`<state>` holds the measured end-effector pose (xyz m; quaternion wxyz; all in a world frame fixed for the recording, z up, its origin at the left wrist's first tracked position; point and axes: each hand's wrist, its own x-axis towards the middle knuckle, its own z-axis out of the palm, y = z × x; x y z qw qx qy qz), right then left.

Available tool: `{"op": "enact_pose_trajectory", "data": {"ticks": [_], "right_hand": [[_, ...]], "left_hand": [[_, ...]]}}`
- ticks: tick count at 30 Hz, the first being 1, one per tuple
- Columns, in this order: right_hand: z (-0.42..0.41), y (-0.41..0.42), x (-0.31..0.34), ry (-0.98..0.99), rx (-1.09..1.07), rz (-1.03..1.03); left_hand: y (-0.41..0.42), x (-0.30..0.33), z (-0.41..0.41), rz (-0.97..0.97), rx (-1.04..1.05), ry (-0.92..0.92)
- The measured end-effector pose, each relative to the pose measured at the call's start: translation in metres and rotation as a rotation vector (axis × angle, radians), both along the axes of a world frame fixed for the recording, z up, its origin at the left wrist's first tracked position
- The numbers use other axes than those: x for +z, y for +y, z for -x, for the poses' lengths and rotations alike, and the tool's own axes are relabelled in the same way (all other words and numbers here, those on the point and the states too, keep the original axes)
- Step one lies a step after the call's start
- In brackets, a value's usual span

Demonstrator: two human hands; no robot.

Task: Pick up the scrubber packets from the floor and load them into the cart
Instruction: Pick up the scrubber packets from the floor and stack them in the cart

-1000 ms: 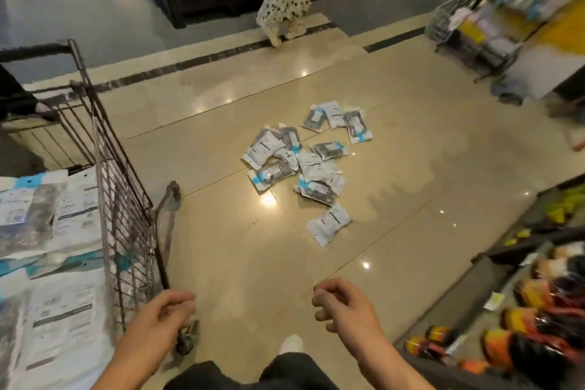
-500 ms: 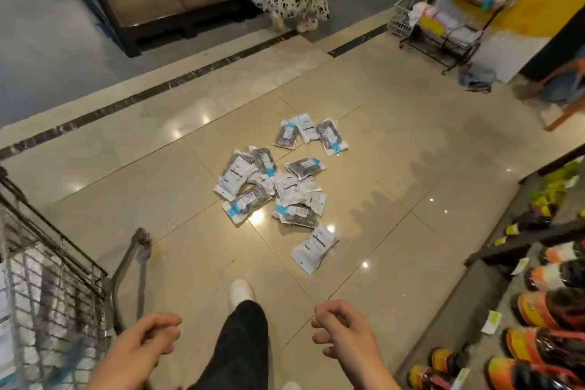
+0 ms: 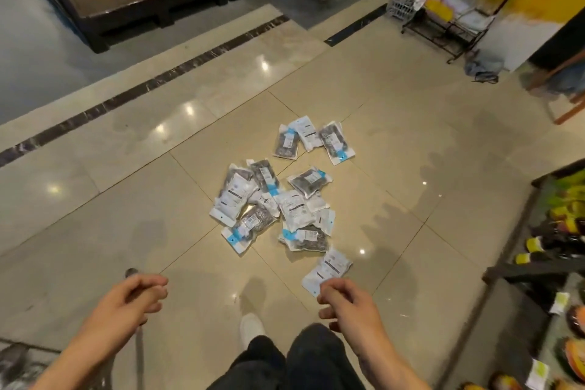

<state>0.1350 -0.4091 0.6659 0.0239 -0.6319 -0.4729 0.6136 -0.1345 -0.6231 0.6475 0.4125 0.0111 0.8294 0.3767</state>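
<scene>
Glossy beige floor tiles (image 3: 411,142) are carrying the whole load: the scrubber packets (image 3: 278,203) are lying in a loose, overlapping heap near the middle of the view, flat on their faces, which suggests they were dumped or dropped rather than arranged. A trio of packets (image 3: 311,141) is sitting just beyond the main heap, apart from it. One nearest packet (image 3: 329,269) is lying alone on the near side, just ahead of the right hand (image 3: 348,304).

Both hands are hanging low in front of the body, fingers loosely curled, gripping nothing. The left hand (image 3: 133,301) is showing the same relaxed curl (a small dark round object just beyond its knuckles cannot be identified). Judgement: the hands are idle because the person is walking toward the heap; a white shoe (image 3: 251,328) is stepping forward between them.

Orientation: the packets are oblong pouches with no common heading. The nearest one is running its long axis diagonally, its near end toward the right hand and its far end up and to the right. The trio is pointing roughly away from the viewer.

Cart: only a blurred grey patch at lower left, which cannot be confirmed as the cart. Shelved goods (image 3: 566,231) are lining the right edge.
</scene>
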Motion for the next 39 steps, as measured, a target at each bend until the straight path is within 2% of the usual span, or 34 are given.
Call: {"op": "enact_pose_trajectory", "data": {"ticks": [5,11,18,22,25,28,34,39], "right_hand": [[0.041,0.045,-0.026,-0.049,-0.020,0.040],[0.110,0.106,-0.077,-0.116,0.013,0.095],[0.209,0.162,-0.131,-0.152,0.153,0.177],[0.258,0.177,-0.183,-0.176,0.159,0.211],[0.292,0.181,-0.243,-0.205,0.124,0.224],[0.323,0.185,-0.325,-0.218,-0.002,0.281],[0.366,0.186,-0.508,-0.255,-0.251,0.436],[0.383,0.184,-0.646,-0.342,-0.122,0.499]], "left_hand": [[0.062,-0.004,0.058,-0.051,0.019,-0.049],[0.137,-0.051,0.095,0.005,-0.027,-0.092],[0.222,-0.096,0.147,0.059,-0.105,-0.131],[0.252,-0.144,0.190,0.107,-0.173,-0.163],[0.268,-0.204,0.230,0.138,-0.226,-0.161],[0.289,-0.276,0.269,0.149,-0.292,-0.150],[0.335,-0.456,0.307,0.176,-0.435,-0.119],[0.340,-0.615,0.311,0.253,-0.630,0.076]]}}
